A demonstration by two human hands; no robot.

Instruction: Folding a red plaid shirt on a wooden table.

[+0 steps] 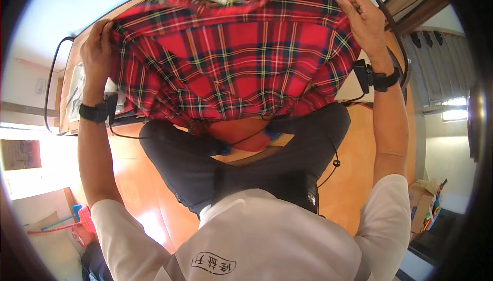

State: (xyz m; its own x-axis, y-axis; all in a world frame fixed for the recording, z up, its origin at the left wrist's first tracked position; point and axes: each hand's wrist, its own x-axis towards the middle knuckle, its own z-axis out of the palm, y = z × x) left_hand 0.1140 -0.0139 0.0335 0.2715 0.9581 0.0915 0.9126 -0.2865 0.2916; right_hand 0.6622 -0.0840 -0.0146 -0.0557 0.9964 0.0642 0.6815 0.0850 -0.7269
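Observation:
A red plaid shirt [233, 50] with dark, white and yellow lines is stretched wide between my hands, its collar at the far side. At the left shoulder, my left hand [97, 47] has its fingers closed on the cloth. My right hand [363, 22] pinches the opposite shoulder, thumb on top. The lower part of the shirt bunches up and hangs over the table's near edge, close to my knees. What lies beneath the cloth is hidden.
A wooden table [69, 83] with a black metal frame [53, 86] stands in front of me. Some packaged items [77, 88] lie at its left. Thin black cables run from my wrist straps [385, 79]. A cardboard box [422, 204] sits at the right.

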